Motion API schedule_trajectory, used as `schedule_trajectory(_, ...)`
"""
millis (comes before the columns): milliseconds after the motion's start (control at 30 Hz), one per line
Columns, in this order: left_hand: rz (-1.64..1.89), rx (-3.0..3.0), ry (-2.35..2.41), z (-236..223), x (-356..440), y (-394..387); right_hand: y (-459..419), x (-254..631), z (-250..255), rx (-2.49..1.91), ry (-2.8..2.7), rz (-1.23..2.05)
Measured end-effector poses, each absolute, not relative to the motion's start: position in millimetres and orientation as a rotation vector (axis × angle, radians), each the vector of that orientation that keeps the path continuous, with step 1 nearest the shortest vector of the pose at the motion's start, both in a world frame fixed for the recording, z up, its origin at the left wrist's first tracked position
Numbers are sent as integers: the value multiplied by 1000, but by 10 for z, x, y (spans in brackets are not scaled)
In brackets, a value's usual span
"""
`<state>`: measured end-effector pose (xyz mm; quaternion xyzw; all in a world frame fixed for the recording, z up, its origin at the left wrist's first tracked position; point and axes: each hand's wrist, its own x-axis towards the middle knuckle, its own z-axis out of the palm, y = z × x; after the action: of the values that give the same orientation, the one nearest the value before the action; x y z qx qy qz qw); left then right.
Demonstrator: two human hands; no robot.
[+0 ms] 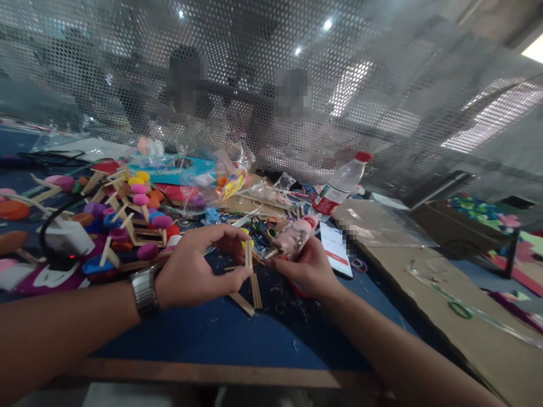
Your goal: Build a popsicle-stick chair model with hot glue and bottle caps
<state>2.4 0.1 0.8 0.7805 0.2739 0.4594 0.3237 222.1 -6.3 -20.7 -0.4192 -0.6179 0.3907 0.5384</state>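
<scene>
My left hand (203, 261), with a metal watch (145, 291) on its wrist, pinches a small piece of wooden sticks (248, 255) upright between thumb and fingers. My right hand (307, 268) is wrapped round a grubby pink hot glue gun (293, 237). Its nozzle points left at the sticks, a short way from them; whether it touches is too small to tell. Below the hands, more wooden sticks (241, 303) lie on the blue tabletop (203, 337). The fingers of my right hand partly hide the gun's grip.
On the left are stick models with coloured discs (139, 199) and a white charger (68, 238). A bottle with a red cap (341, 183) leans behind my right hand, near a lit phone (335, 249). Cardboard (424, 294) lies at right. A perforated metal screen (254, 73) stands behind.
</scene>
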Motion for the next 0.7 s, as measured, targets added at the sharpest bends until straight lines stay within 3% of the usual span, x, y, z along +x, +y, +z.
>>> schedule_trajectory(700, 1283, 2029, 630, -19, -6, 26, -27, 2231, -246, -904, -1437, 888)
